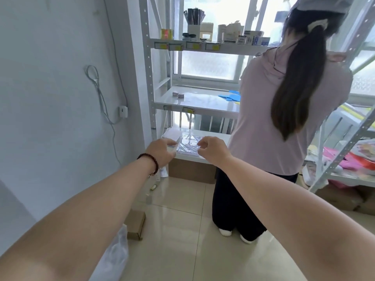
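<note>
The stack of packets [187,144] lies on the low shelf [216,137]. The left hand [160,152] and right hand [212,151] curl their fingers at its two side edges, but whether they actually grip it cannot be told. The next move is probably to pinch both sides and lift the stack level.

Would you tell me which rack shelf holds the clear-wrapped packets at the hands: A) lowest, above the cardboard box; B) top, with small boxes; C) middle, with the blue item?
A: the clear-wrapped packets lie on the lowest shelf, above the cardboard box, between the left hand and the right hand.
</note>
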